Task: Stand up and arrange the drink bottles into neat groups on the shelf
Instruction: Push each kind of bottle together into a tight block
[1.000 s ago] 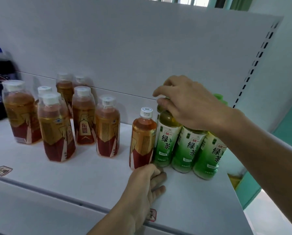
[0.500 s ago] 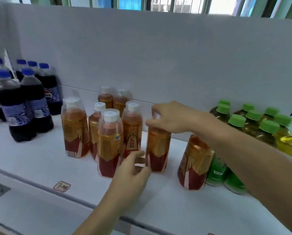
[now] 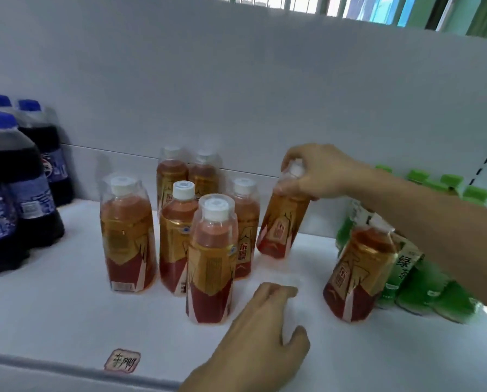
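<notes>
1. Your right hand (image 3: 318,172) grips a tilted amber tea bottle (image 3: 281,222) by its cap, right of the tea cluster (image 3: 180,227).
2. Your left hand (image 3: 260,329) hovers loosely curled, holding nothing.
3. Judged next: stand it against the cluster, then fetch the stray bottle (image 3: 355,273) by the green bottles (image 3: 423,281).
4. The white shelf (image 3: 52,312) carries cola bottles (image 3: 16,193) far left; windows show above.

Illumination: bright, diffuse, admitted from window (image 3: 363,7) above | Shadows: soft, faint on shelf (image 3: 52,306) | Focus: motion blur throughout; label text smeared | Distortion: wide-angle bending at edges
</notes>
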### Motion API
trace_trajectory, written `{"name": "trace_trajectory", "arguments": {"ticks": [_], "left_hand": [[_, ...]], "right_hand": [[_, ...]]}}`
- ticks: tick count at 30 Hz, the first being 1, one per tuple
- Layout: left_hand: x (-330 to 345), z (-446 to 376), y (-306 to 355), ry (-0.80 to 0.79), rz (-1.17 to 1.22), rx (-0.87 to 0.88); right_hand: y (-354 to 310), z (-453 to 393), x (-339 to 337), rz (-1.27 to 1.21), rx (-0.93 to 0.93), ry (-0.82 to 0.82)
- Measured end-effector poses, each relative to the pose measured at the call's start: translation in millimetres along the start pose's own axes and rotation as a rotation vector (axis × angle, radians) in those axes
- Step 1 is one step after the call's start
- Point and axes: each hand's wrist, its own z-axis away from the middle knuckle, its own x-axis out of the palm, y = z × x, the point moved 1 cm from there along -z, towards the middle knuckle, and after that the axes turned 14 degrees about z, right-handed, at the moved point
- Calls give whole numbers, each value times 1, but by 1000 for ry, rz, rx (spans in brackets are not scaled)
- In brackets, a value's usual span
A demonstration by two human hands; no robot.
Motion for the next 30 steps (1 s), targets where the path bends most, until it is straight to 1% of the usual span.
{"name": "trace_trajectory", "arguments": {"ticks": [3, 6, 8, 9, 14, 17, 18, 19, 20, 21, 22, 24, 25, 26, 28, 30], "left_hand": [[-11, 9, -9, -58, -43, 61], [-25, 10, -20, -97, -80, 108], [-31, 10, -25, -100, -6, 87], [-33, 10, -27, -95, 33, 76], [-34, 10, -31, -99, 123, 48], [-31, 11, -32, -49, 147, 32], [-29, 12, -32, -28, 144, 27], [-27, 12, -31, -10, 136, 20], [-25, 12, -29, 5, 127, 9], [-22, 11, -27, 24, 113, -8], [-18, 10, -23, 55, 98, -27], [-9, 4, -15, 165, 100, -69], [-5, 1, -12, 232, 120, -98], [0, -2, -10, 288, 141, -121], [6, -4, -5, 334, 171, -127], [7, 1, -3, 293, 217, -99]], "right_hand": [[-13, -44, -6, -47, 29, 48], [-32, -84, 2, -63, 24, -29], [-47, -100, 13, -85, 12, -112], [-55, -106, 20, -80, -2, -126], [-77, -118, 35, -53, -107, -32], [-70, -115, 30, -101, -92, -39], [-66, -109, 25, -122, -86, -11], [-63, -100, 16, -124, -103, 60], [-60, -90, 7, -115, -155, 149], [-57, -78, -2, -117, -240, 201], [-55, -65, -8, -122, -342, 169], [-53, -38, -9, -68, -521, -81], [-52, -28, -3, 23, -579, -177], [-51, -21, 6, 112, -623, -203], [-48, -19, 20, 170, -656, -101], [-45, -22, 24, 138, -636, -22]]}}
